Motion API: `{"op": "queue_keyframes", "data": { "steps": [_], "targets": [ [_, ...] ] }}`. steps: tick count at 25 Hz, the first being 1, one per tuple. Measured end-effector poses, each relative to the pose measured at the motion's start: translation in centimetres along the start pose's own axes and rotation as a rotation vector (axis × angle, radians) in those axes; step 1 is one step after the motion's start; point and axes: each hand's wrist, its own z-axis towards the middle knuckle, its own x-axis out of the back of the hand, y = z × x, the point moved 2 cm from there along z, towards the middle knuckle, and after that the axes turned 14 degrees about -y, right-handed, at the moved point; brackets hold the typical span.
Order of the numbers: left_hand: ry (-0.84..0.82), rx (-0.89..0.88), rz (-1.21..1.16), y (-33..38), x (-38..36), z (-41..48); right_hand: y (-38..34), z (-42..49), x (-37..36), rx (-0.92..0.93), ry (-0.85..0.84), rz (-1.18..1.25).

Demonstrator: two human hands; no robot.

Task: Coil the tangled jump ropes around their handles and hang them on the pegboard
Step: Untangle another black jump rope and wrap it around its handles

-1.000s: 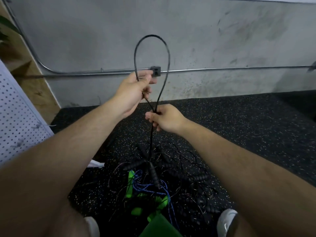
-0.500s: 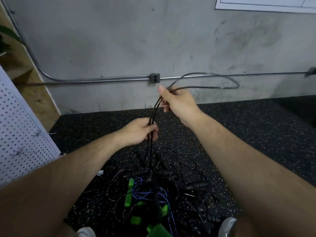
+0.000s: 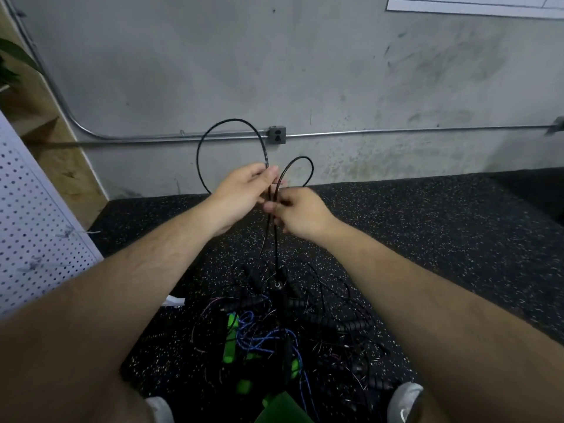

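Looping the black rope point(image 3: 232, 119), left hand point(image 3: 241, 193) and right hand point(image 3: 300, 213) both pinching it in their fingers point(image 3: 268, 174), next likely drawing more from the tangle point(image 3: 274, 331).

Pegboard point(image 3: 39, 227) partly beyond the left edge.

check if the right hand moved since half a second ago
Yes. The right hand has dropped down and slightly left from the wall outlet, now pinching the black jump rope beside the left hand.

Bare forearms point(image 3: 152, 285) and hands point(image 3: 244, 193), with pale grey shoes point(image 3: 404, 403) on the feet.
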Motion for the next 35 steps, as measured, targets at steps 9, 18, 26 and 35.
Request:
{"op": "queue_keyframes", "data": {
  "steps": [9,18,26,35],
  "targets": [
    [-0.229,0.205,0.114,-3.8,-1.4,-1.5,-0.4,0.2,3.3,0.034,0.184,0.225],
    [-0.337,0.195,0.361,-3.8,-1.3,-0.3,-1.1,-1.8,3.9,-0.302,0.023,-0.357],
    [-0.429,0.148,0.375,-3.6,-1.4,-0.7,0.9,-1.0,2.4,-0.017,-0.14,-0.352],
    [-0.388,0.238,0.368,-5.3,0.3,-1.5,3.7,-3.5,6.1,-0.314,-0.137,-0.286]
  ]
}}
